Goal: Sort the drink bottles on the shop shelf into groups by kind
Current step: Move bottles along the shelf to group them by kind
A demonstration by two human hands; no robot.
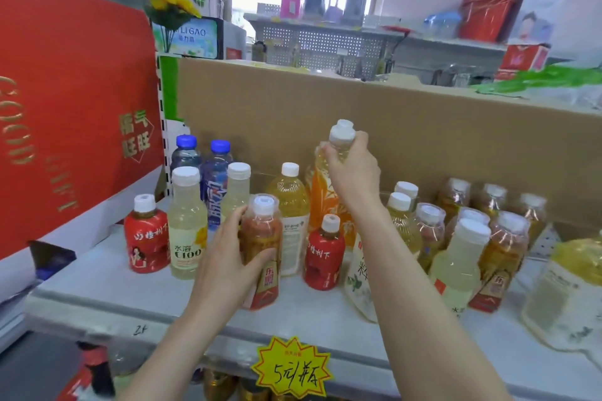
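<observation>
My left hand [228, 257] grips a brown tea bottle [264, 238] with a red-and-gold label, standing near the front middle of the white shelf [97, 303]. Higher up, my right hand [353, 169] holds the neck of a tall orange-labelled bottle [321, 202] with a white cap, near the cardboard backing. At the left stand a red bottle [145, 238], a pale C100 bottle [186, 231] and two blue-capped bottles [216, 179]. A second red bottle [324, 257] and a yellow tea bottle [291, 205] stand in the middle. Several mixed bottles [465, 238] crowd the right.
A brown cardboard panel [358, 124] backs the shelf. A large red gift box [65, 107] closes off the left side. A yellow price tag [293, 368] hangs on the shelf's front edge. A large pale bottle [560, 296] lies tilted at the far right.
</observation>
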